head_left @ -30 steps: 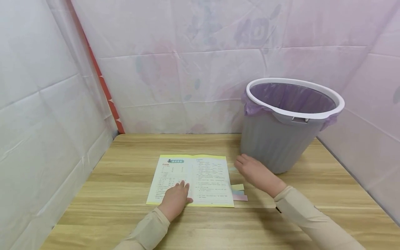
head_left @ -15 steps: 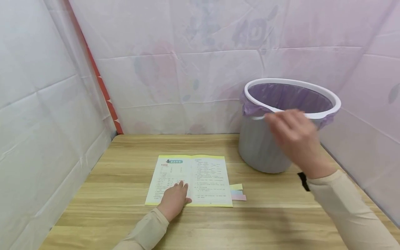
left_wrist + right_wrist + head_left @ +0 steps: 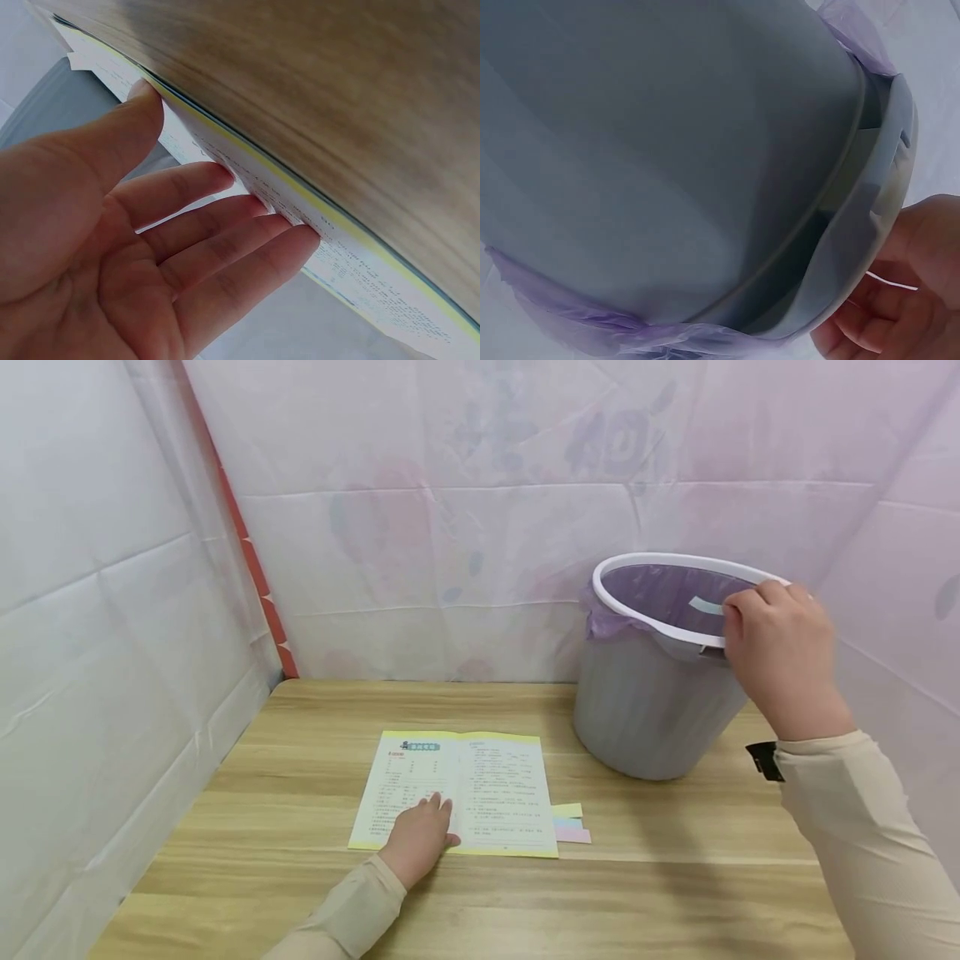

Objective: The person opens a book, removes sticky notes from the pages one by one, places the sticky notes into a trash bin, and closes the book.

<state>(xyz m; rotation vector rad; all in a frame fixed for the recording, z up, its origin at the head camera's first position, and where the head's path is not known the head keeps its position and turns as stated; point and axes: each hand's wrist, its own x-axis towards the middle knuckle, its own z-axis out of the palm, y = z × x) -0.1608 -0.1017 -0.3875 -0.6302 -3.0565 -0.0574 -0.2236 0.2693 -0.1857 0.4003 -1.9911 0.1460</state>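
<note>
An open workbook with yellow page edges lies flat on the table. On its lower left page rests my left hand, and the left wrist view shows the fingertips touching the paper. My right hand is raised at the near right rim of the grey trash bin. It pinches a pale blue sticky strip, whose free end sticks out over the bin's opening. In the right wrist view the curled fingers show beside the rim, with a thin pale edge of the strip between them.
Yellow, blue and pink sticky tabs stick out from the workbook's right edge. A purple liner hangs over the bin's white rim. Fabric walls enclose the wooden table at the back and sides.
My right hand has risen from beside the workbook's right edge, up and to the right, to the bin's rim with the pale blue strip. The left hand has stayed on the page.
</note>
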